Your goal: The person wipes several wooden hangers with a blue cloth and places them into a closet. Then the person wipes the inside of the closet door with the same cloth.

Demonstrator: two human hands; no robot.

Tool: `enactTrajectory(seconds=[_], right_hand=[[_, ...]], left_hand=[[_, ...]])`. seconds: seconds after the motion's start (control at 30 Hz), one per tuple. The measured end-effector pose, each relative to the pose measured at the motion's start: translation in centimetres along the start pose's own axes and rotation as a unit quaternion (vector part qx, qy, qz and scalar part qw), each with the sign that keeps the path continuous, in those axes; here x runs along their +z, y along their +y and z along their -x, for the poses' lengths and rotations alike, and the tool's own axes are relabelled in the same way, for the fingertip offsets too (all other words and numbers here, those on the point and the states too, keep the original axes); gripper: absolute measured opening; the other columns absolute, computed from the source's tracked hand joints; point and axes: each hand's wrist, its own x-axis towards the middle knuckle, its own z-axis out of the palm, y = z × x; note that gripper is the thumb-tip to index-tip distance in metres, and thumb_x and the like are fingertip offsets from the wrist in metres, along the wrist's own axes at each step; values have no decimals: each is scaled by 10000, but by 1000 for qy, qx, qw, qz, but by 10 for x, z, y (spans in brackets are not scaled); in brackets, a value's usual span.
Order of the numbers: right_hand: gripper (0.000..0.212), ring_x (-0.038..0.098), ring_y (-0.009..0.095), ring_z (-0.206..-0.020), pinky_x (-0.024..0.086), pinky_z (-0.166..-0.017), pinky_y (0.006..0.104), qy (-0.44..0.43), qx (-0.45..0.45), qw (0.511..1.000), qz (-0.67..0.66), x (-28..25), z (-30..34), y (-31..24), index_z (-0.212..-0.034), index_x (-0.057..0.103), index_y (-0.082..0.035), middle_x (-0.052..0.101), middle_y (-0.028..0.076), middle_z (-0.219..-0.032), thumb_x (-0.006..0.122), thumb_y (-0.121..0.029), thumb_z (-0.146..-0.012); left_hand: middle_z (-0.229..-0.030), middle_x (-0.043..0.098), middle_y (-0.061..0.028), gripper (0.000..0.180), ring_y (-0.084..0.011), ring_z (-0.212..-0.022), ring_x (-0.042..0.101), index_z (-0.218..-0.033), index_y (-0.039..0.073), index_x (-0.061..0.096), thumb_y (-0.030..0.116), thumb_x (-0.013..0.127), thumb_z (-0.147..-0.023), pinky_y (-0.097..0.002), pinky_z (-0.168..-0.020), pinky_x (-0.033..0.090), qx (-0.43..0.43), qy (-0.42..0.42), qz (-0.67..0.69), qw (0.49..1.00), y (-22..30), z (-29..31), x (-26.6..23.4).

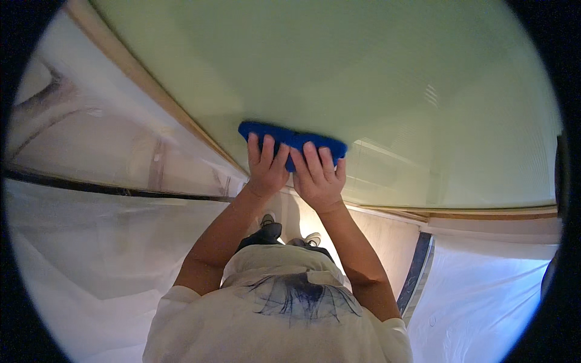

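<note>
Both of my hands press a long blue sanding block (295, 140) flat against a broad, glossy pale green panel (375, 72). My left hand (266, 172) holds the block's left half, its fingers laid over the top and its thumb out of sight. On the right half lie the fingers of my right hand (319, 181), close beside the left. The block tilts slightly, its right end lower in the picture. Its face against the panel is hidden.
A wooden strip (145, 78) edges the panel on the left, and another wooden edge (496, 213) runs along its near side. White plastic sheeting (103, 260) hangs at left, with more sheeting (478, 290) at right beside a dark post (415, 266). My shoes (313, 238) stand below.
</note>
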Motion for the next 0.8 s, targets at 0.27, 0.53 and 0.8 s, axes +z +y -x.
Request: enactTrajectory(seconds=[0.27, 0.53, 0.8], right_hand=[[371, 371, 147, -1161, 275, -964, 388, -163, 15, 987, 4, 40, 140, 11, -1105, 569, -217, 432, -48, -1257, 523, -160, -742], [326, 382, 200, -1154, 220, -983, 435, 4, 75, 997, 9, -39, 41, 49, -1061, 600, -215, 467, -1, -1212, 521, -212, -745], [372, 366, 291, -1157, 167, -992, 498, 14, -7, 1000, 6, -42, 64, 87, -1049, 592, -156, 448, 78, -1226, 536, -225, -688]], left_hand=[[-1160, 406, -171, 335, -442, -1071, 360, -1001, 79, 557, 120, 593, -670, -567, -834, 361, -54, -184, 5, 981, 29, 135, 46], [-1291, 339, -183, 293, -452, -1225, 216, -1038, 62, 554, 118, 559, -750, -578, -943, 249, 16, -49, 33, 998, 77, -6, 19], [-1059, 446, -168, 281, -401, -993, 415, -976, 87, 563, 139, 527, -703, -534, -823, 371, 32, -91, -27, 995, 100, 0, 36]])
